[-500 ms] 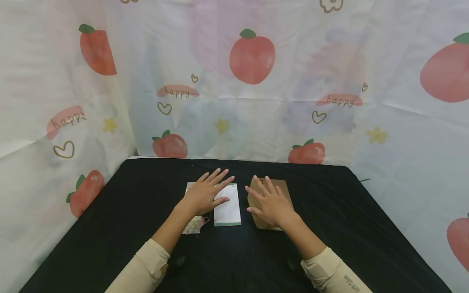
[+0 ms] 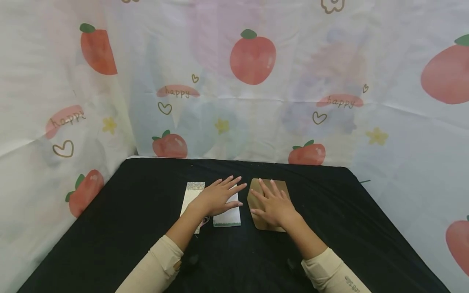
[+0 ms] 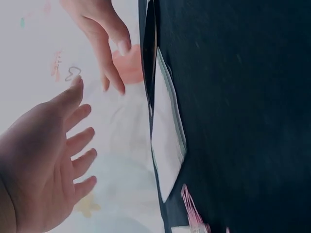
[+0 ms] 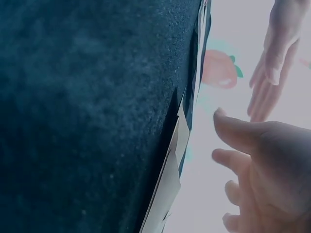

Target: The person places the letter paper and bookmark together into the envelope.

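My left hand (image 2: 216,199) is held palm down above a white paper pad (image 2: 227,219), fingers spread and nothing in them. A visible gap separates this hand from the pad in the left wrist view. Over a brown paper envelope (image 2: 259,221) my right hand (image 2: 275,208) hovers, likewise palm down with its fingers spread. To the left of the pad lies a narrow pale card (image 2: 190,195) with a patterned top end, partly covered by my left forearm. A pink string or tassel (image 3: 191,206) lies beside that card's near end.
All the paper items lie flat on a black cloth-covered table (image 2: 146,195). White fabric (image 2: 286,81) printed with fruit, hearts and the word "happy" hangs behind the table and along both sides.
My left hand has shifted right and slightly nearer me, uncovering more of the patterned card. The right hand has moved a little to the right and nearer. The paper items stay put.
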A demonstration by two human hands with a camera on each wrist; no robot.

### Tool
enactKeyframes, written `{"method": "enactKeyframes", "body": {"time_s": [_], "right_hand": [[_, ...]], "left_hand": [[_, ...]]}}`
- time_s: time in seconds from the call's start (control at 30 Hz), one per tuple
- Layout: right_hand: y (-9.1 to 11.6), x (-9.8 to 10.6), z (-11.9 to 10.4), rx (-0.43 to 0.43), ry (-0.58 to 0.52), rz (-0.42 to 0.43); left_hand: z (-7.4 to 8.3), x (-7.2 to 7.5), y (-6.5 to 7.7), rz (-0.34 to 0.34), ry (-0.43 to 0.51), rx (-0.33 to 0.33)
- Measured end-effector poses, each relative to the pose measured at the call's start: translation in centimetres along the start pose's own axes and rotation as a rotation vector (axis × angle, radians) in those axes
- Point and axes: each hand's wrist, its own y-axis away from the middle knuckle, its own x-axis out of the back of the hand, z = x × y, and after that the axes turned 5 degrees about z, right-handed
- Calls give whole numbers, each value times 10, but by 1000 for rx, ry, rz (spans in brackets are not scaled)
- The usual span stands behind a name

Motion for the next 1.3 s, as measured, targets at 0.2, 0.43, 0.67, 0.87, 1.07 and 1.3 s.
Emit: {"method": "enactKeyframes", "body": {"time_s": [0.2,0.43,0.67,0.87,1.07,1.3], "right_hand": [[1,-2,5,-42,-24,-81],[5,3,8,-72,-38,-129],[8,10,5,-94,-64,-165],[10,13,5,-98,-72,-174],[12,11,6,-87,-86,-189],[12,8,8,-92,-74,-218]], "left_hand": [[15,-1,-8,-80,31,13],[27,-9,-22,-151,52,21],[39,-19,-34,-169,50,18],[46,-24,-42,-177,84,11],[53,-28,-46,-214,100,11],[57,-31,-47,-240,128,12]]}}
